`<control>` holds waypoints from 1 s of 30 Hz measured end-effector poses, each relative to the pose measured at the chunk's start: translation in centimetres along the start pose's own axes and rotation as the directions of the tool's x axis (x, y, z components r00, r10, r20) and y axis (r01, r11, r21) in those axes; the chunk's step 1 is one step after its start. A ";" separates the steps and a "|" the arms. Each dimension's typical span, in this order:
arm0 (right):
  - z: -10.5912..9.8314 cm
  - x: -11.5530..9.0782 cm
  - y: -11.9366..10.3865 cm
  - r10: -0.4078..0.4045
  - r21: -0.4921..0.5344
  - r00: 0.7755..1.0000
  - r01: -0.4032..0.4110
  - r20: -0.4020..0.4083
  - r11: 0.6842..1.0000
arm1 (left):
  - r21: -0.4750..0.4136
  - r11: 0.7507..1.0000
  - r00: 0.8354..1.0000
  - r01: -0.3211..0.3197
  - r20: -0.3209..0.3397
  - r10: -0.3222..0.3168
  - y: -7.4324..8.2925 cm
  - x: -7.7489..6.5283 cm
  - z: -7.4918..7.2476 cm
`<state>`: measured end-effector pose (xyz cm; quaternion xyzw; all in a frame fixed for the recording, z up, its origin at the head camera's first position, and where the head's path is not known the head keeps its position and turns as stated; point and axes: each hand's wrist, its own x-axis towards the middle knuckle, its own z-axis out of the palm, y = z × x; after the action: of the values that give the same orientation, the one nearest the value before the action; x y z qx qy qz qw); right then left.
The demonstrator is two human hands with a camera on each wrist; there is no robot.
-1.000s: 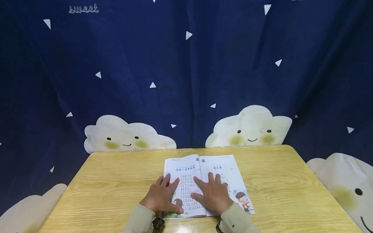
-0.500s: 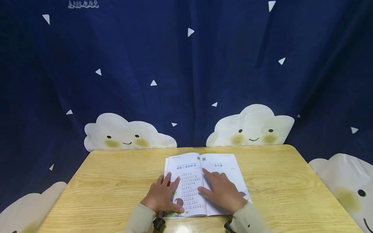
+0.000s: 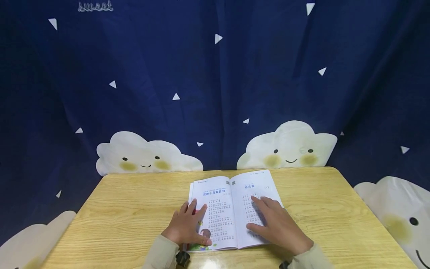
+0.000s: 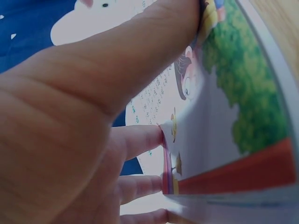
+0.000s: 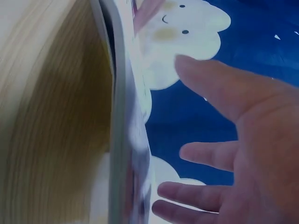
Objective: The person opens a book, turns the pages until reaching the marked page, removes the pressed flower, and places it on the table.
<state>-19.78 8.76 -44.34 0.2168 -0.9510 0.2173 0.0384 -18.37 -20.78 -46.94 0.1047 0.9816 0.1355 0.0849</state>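
Note:
An open book (image 3: 220, 209) with printed text and coloured drawings lies on the wooden table. My left hand (image 3: 186, 224) rests spread over its left page, thumb (image 4: 154, 37) on the drawing near the lower edge and fingertips along the outer margin. Over the right page (image 3: 250, 186) is my right hand (image 3: 280, 226), its fingers extended and holding nothing. In the right wrist view these fingers (image 5: 201, 196) are apart from the page, and the book's thick edge (image 5: 119, 116) shows. The right half of the book slants up from the table.
The wooden table (image 3: 127, 213) spreads out on both sides of the book. Behind it hangs a dark blue curtain (image 3: 147, 74) with smiling white clouds (image 3: 292, 145) and small triangles. Dark wrist straps (image 3: 182, 257) sit at the sleeves.
My right hand has slid rightward across the right page, away from the spine, uncovering its text. The right page's top edge now stands higher. My left hand has stayed in place.

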 end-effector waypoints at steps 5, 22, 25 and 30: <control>-1.2 -1.4 0.9 0.040 -0.051 0.997 -0.037 0.062 0.998 | -0.011 1.000 1.000 0.003 0.005 -0.003 0.0 0.0 0.1; -2.1 -2.1 4.0 0.018 0.033 0.980 -0.025 0.199 0.999 | -0.013 1.000 1.000 -0.004 0.006 0.004 0.0 0.0 0.1; -1.8 -2.0 4.4 0.025 0.068 0.975 -0.041 0.223 0.997 | -0.014 1.000 1.000 -0.003 0.005 0.003 0.0 0.0 0.1; -1.5 -1.8 4.9 0.028 0.104 0.969 -0.054 0.246 0.993 | -0.010 1.000 1.000 -0.001 0.009 0.001 0.0 0.0 0.0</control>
<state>-20.24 14.10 -45.19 0.2239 -0.9394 0.2416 -0.0952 -18.41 -20.79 -47.00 0.1054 0.9804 0.1401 0.0898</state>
